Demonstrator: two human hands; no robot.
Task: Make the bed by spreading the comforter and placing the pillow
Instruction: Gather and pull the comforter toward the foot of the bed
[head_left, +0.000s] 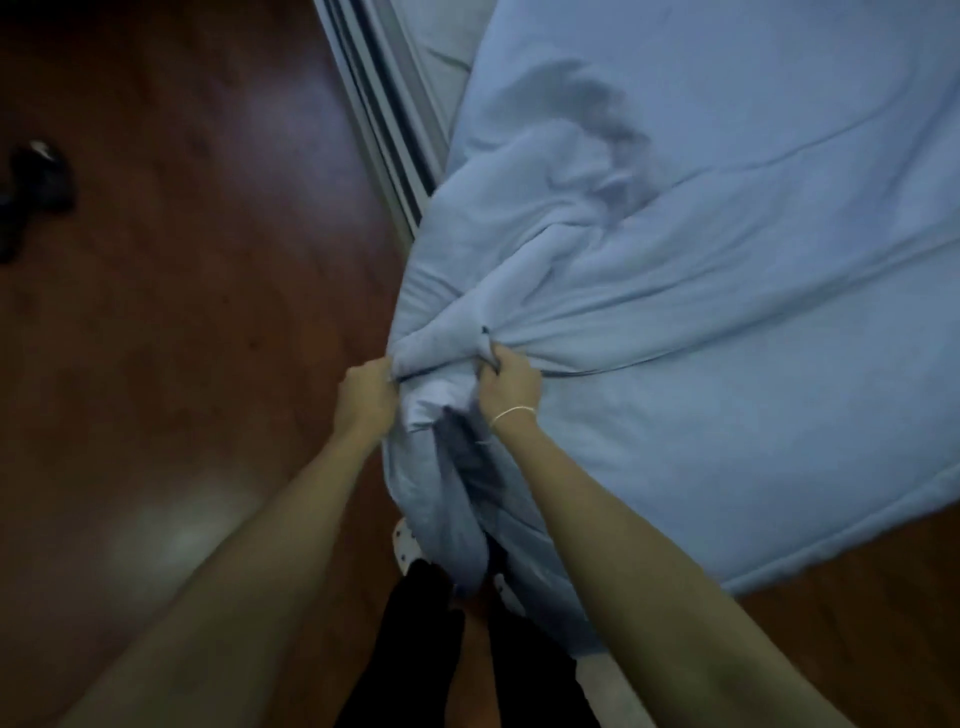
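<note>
- Both arms are bare from elbow to hand, no sleeves in view.
- The left hand (366, 397) wears nothing: no ring, no band, no watch.
- The right hand (511, 382) has a thin pale bracelet (511, 413) round the wrist, a single fine strand, slightly slanted.
- Black trousers (415, 649) cover both legs at the bottom of the view.
- White clogs (402, 545) with round holes in the upper show on the feet, partly hidden.
</note>
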